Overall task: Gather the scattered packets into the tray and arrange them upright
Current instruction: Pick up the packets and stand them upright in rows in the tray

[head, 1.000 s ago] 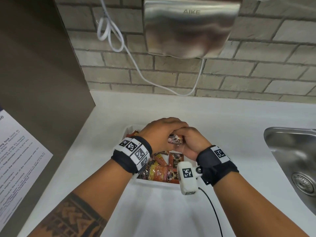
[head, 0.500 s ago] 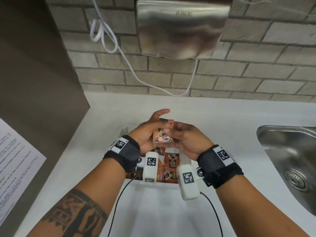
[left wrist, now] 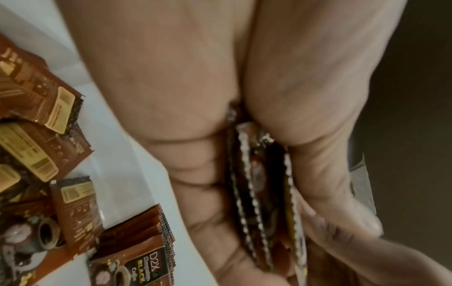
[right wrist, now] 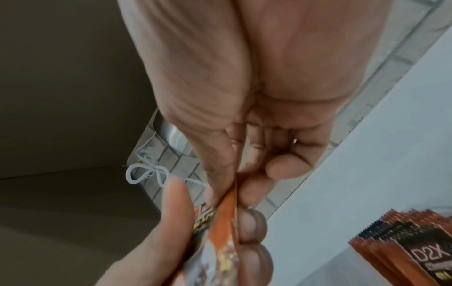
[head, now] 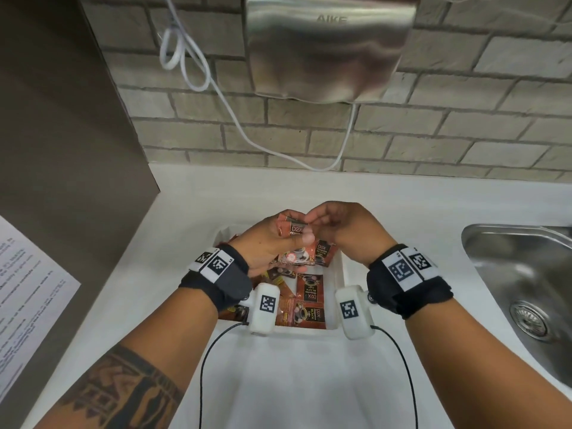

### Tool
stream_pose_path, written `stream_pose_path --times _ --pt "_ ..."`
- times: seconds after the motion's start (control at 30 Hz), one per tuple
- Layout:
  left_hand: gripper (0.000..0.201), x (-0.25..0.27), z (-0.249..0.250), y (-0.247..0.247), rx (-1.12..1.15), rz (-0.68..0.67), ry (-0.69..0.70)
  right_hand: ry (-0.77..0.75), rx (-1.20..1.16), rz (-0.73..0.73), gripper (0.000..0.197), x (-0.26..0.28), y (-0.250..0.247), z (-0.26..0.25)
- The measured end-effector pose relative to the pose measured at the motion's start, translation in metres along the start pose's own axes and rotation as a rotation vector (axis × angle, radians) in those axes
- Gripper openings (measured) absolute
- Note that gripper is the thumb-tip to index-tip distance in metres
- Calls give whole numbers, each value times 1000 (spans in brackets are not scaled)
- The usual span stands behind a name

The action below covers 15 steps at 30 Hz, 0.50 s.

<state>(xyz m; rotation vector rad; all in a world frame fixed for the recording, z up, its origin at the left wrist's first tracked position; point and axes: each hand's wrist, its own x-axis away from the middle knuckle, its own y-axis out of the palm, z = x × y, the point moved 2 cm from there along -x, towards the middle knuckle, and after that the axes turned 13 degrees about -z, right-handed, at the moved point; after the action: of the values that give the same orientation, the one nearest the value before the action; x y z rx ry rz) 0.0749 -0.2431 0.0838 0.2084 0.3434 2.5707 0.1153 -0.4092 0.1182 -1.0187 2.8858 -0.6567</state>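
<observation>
Both hands meet above the white tray (head: 340,274) on the counter. My left hand (head: 272,239) grips a small stack of brown coffee packets (head: 294,232) edge-on between thumb and fingers; the stack's serrated edges (left wrist: 259,178) show in the left wrist view. My right hand (head: 337,230) pinches the top edge of the same stack (right wrist: 227,218) between thumb and fingertips. Loose packets (head: 309,292) lie flat and jumbled in the tray below. A group of packets (head: 322,252) leans upright at the tray's far right; it shows as a fanned row (right wrist: 415,247) in the right wrist view.
A steel sink (head: 526,280) lies to the right. A metal hand dryer (head: 328,48) hangs on the brick wall with a white cord (head: 192,57) looping below it. A dark panel (head: 62,150) bounds the left, with a printed paper (head: 28,298) on it.
The hands rose off the tray with the packets and turned them; the left wrist rolled outward, and the right hand now pinches the stack's top.
</observation>
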Motion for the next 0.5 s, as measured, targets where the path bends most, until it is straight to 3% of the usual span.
stream_pose_path --times 0.17,0.37,0.5 --pt "46 1 3 -5 -164 -9 -5 -11 -54 -18 14 -1 -11 -6" --pt "40 -4 8 -5 -481 157 -3 -7 216 24 6 1 -16 -13" --pt "37 -6 -2 -10 -661 205 -91 19 367 92 5 4 -23 -9"
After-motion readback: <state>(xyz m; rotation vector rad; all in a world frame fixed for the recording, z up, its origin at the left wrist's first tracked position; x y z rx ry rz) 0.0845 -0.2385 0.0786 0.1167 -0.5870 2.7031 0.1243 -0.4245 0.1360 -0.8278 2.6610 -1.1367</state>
